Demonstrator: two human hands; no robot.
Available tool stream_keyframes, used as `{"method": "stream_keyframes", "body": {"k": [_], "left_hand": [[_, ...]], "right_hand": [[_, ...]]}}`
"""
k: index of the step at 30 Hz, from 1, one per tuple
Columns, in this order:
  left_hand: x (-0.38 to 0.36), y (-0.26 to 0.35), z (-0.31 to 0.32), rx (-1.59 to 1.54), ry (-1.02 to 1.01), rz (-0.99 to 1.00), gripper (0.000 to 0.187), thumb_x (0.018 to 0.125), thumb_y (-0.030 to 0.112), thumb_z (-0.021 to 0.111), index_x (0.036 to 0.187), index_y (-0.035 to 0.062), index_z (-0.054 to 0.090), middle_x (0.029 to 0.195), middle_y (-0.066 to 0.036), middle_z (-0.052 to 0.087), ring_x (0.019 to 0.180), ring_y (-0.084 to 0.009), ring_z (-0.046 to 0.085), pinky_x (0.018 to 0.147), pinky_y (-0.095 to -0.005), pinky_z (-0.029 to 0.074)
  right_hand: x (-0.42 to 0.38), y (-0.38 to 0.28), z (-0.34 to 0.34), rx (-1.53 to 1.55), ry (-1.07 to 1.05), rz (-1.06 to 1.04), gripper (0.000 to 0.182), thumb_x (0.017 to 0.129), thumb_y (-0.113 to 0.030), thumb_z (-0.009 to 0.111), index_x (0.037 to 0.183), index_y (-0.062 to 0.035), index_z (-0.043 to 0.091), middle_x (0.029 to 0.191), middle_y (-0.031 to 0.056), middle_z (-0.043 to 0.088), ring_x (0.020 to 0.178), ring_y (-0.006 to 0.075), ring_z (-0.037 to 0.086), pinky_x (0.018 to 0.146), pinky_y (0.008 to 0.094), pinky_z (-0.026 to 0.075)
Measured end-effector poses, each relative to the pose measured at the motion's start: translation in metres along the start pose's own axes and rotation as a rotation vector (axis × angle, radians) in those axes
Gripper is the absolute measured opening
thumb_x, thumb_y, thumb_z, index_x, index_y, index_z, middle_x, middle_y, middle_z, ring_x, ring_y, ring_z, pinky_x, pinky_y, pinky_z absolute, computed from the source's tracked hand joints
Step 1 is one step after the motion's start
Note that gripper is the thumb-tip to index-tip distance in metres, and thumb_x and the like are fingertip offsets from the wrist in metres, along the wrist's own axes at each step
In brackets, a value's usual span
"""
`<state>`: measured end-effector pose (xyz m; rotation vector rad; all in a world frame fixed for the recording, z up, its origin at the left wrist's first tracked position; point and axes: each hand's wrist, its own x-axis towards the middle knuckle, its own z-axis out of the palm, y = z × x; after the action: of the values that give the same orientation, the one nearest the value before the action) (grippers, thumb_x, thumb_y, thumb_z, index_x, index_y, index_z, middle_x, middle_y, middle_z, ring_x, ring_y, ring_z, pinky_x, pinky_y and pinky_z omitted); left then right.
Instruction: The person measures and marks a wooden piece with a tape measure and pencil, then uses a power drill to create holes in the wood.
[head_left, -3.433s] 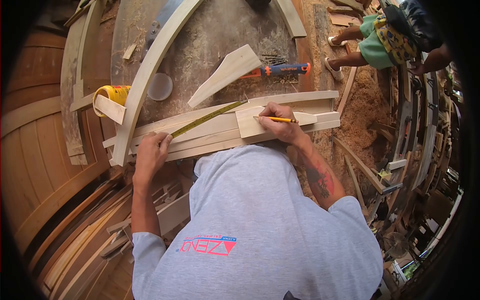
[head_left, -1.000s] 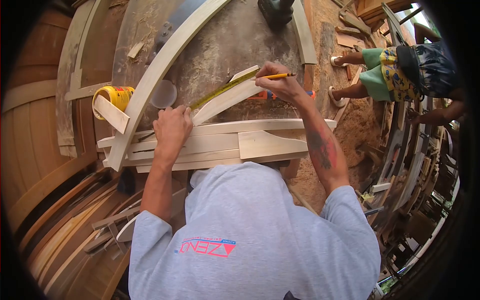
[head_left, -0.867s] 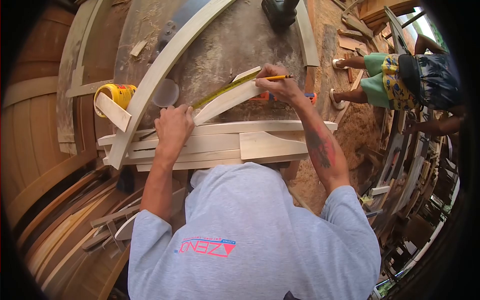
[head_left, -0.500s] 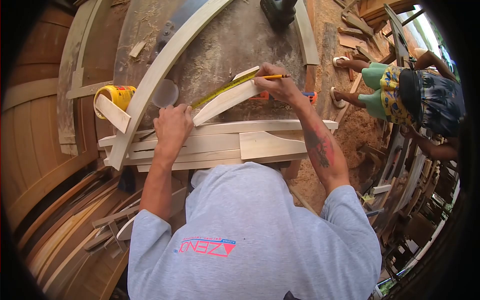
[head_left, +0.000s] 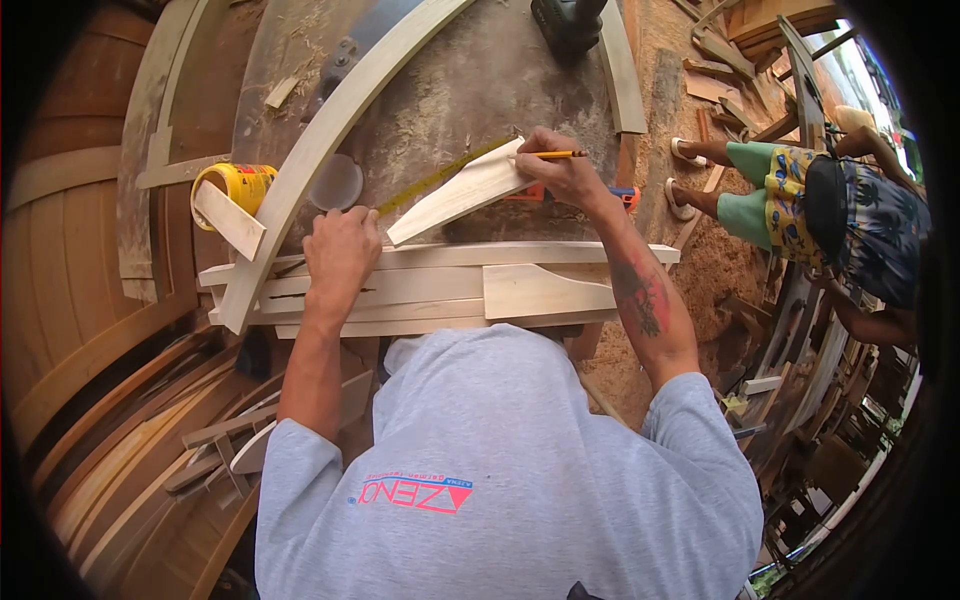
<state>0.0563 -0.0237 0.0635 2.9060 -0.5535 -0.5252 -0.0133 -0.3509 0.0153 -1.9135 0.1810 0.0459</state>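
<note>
My left hand [head_left: 343, 243] is closed around the near end of a yellow tape measure [head_left: 430, 184], whose blade runs up and to the right. What lies inside its fingers is mostly hidden. A pale shaped wood piece [head_left: 462, 195], pointed at the near end, lies beside the blade and partly over it. Between the fingers of my right hand [head_left: 563, 172] is a yellow pencil [head_left: 558, 154], and that hand also touches the far end of the wood piece. Below both hands lie several pale boards [head_left: 420, 285], with a curved-edge wood piece [head_left: 540, 293] on them.
A long curved wooden strip [head_left: 335, 135] crosses the bench at left, next to a yellow tub [head_left: 250, 185] and a round translucent lid [head_left: 336, 183]. A dark power tool [head_left: 568, 25] stands at the back. Another person [head_left: 800, 195] is at right, above the sawdust-covered floor.
The wood piece has turned so its broad face shows more, and it now overlaps the tape blade. My right hand has shifted slightly; my left hand stays near the same place.
</note>
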Motion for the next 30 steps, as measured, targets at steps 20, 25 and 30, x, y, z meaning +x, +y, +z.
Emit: {"method": "stream_keyframes", "body": {"k": [20, 25, 30], "left_hand": [[-0.003, -0.001, -0.004, -0.057, 0.023, -0.034, 0.03, 0.098, 0.033, 0.057, 0.103, 0.01, 0.076, 0.102, -0.021, 0.07, 0.099, -0.0407, 0.065, 0.083, -0.0547, 0.052], [-0.005, 0.002, -0.009, -0.048, 0.031, -0.051, 0.029, 0.097, 0.032, 0.059, 0.104, 0.0099, 0.076, 0.1, -0.022, 0.07, 0.096, -0.0421, 0.066, 0.085, -0.0521, 0.052], [-0.014, -0.003, -0.016, -0.077, 0.125, -0.051, 0.03, 0.098, 0.033, 0.059, 0.105, 0.009, 0.076, 0.096, -0.021, 0.07, 0.093, -0.042, 0.066, 0.084, -0.051, 0.052]], "right_hand": [[0.006, 0.007, -0.002, 0.011, -0.031, 0.026, 0.016, 0.089, -0.015, 0.07, 0.09, 0.0006, 0.065, 0.077, 0.0017, 0.062, 0.073, 0.0074, 0.055, 0.065, 0.0267, 0.046], [0.007, 0.013, -0.004, 0.055, -0.069, 0.082, 0.018, 0.091, -0.017, 0.071, 0.092, 0.0, 0.067, 0.079, 0.0015, 0.065, 0.075, 0.0076, 0.057, 0.067, 0.0266, 0.047], [0.014, -0.003, -0.003, 0.134, 0.132, 0.013, 0.037, 0.088, -0.028, 0.077, 0.11, -0.002, 0.063, 0.101, 0.0102, 0.07, 0.096, 0.0208, 0.065, 0.086, 0.0315, 0.052]]}}
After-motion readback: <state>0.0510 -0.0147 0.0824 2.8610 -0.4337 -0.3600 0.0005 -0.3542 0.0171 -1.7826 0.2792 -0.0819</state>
